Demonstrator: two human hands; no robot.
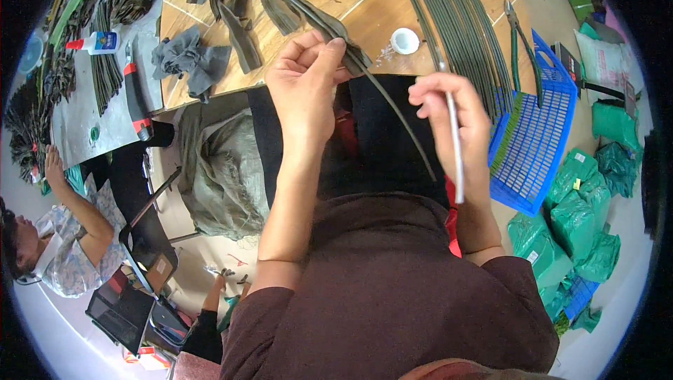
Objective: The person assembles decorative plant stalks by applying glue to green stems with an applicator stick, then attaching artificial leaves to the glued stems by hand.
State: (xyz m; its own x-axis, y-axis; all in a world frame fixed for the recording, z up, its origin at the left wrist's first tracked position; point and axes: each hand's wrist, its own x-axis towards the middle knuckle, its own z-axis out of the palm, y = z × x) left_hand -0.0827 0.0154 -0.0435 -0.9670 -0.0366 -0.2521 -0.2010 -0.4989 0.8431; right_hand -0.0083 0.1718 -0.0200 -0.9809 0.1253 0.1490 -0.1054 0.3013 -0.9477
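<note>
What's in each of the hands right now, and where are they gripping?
The left hand pinches a dark green artificial leaf near where blade meets wire stem. The right hand holds a thin white stick by its upper part.

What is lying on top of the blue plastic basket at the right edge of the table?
Green-handled pliers lie across the blue basket's upper rim, handles over the mesh. A dark tool rests near its far corner. The basket's inside is not visible.

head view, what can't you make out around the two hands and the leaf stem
- Left hand: its grip on the dark leaf stem is hidden by its own fingers.
- Right hand: the thin pale stick is motion-blurred; its tip cannot be made out.
- White cap: contents too small to tell.
</note>
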